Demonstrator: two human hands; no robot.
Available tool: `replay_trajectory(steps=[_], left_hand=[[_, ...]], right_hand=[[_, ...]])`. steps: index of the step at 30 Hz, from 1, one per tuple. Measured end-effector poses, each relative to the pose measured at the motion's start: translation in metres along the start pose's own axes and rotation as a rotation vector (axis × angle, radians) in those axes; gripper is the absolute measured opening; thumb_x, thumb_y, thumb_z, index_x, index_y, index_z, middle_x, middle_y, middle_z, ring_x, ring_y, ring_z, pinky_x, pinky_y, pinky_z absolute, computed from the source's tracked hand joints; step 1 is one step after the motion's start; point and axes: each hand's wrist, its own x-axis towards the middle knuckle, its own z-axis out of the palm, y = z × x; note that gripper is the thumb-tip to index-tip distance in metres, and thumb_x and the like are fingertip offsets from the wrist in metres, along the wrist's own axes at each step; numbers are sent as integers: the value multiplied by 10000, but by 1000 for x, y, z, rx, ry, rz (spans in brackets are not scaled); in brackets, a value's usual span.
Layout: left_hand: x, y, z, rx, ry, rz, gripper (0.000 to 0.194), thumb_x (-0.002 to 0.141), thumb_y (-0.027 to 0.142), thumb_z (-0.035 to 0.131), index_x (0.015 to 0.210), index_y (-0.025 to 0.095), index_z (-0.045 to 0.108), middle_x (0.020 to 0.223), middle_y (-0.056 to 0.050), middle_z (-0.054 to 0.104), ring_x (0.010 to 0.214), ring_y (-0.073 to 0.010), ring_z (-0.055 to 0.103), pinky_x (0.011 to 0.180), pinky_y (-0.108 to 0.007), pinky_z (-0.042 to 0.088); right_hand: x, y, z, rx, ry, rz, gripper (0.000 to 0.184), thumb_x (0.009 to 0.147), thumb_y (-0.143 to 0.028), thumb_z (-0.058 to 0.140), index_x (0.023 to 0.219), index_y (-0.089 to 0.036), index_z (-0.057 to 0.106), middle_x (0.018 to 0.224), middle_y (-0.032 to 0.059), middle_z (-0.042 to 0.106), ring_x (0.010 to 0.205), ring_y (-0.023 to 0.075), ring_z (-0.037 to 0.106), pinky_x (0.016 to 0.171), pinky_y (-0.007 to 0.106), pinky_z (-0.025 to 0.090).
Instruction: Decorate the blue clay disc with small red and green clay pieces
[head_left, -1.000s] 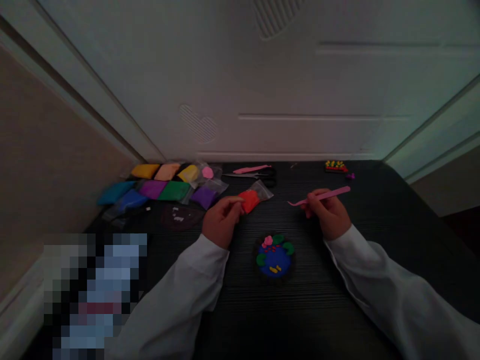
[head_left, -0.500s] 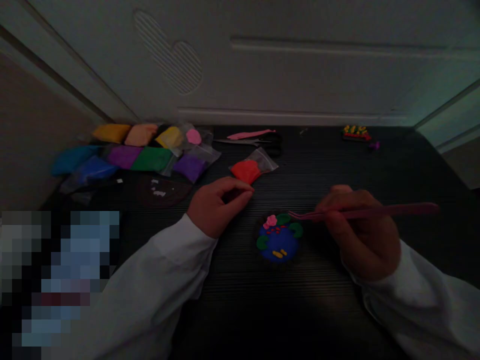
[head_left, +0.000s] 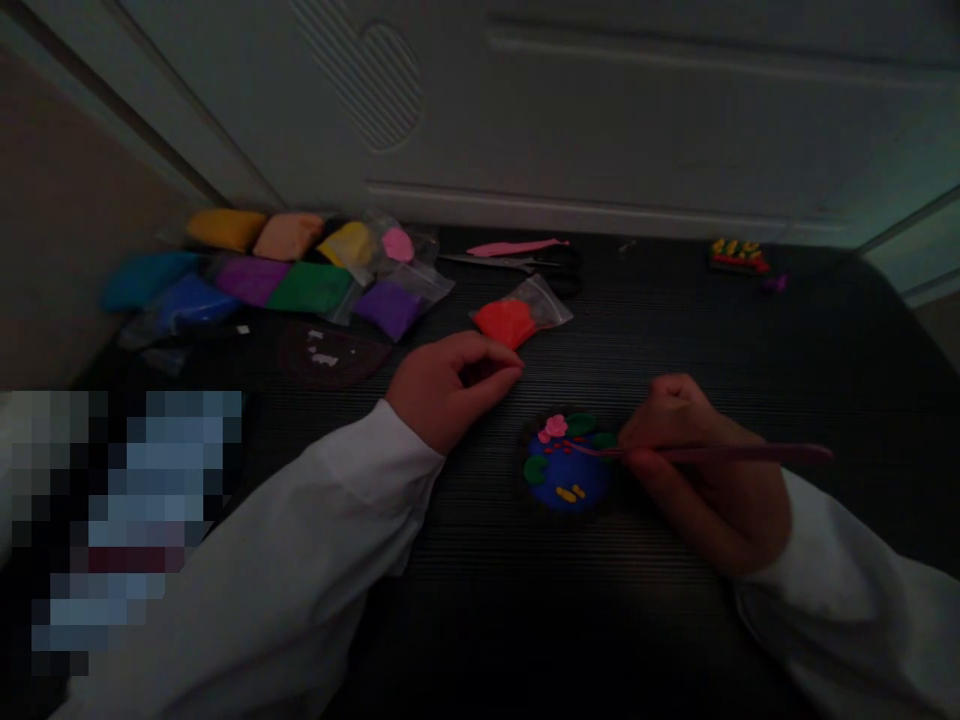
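A round clay pond (head_left: pixel 567 470) lies on the dark table, blue inside a dark brown rim. It bears green lily pads, a pink flower (head_left: pixel 556 426), small red pieces and yellow pieces (head_left: pixel 570 493). My right hand (head_left: pixel 697 475) grips a pink clay modelling tool (head_left: pixel 739 454) like a pen, and its thin tip is over the blue surface near the red pieces. To the upper left of the pond, my left hand (head_left: pixel 455 388) is closed in a pinch, thumb and forefinger tips together. Whether anything small sits between those fingertips cannot be made out.
A bag of red clay (head_left: pixel 507 322) lies just beyond my left hand. Several bags of coloured clay (head_left: pixel 307 288) fill the back left. Scissors (head_left: pixel 525 264) and a pink tool (head_left: pixel 517 247) lie behind. A small flowery clay piece (head_left: pixel 739 257) stands at the back right.
My right hand has brought the tool tip left and inward, from the pond's upper right edge to over its red pieces. The left hand keeps its pinch. The whole view has shifted slightly.
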Motion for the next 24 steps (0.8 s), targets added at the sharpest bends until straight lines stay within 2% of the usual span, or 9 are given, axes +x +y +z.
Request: replay_trajectory(steps=[6, 24], left_hand=[[1, 2, -1, -7, -40, -13, 167, 681, 290, 560, 757, 156, 625, 694, 7, 582, 602, -92, 521, 552, -202, 392], [1, 2, -1, -4, -32, -9, 176, 684, 303, 546, 763, 169, 628, 703, 14, 601, 589, -88, 516, 551, -198, 393]], right_hand=[[2, -1, 2, -56, -31, 15, 46, 750, -138, 459, 776, -142, 498, 662, 30, 564, 585, 130, 504, 699, 377, 362], [2, 1, 2, -67, -72, -11, 61, 749, -139, 471, 796, -165, 502, 684, 23, 587, 575, 125, 516, 666, 356, 374]])
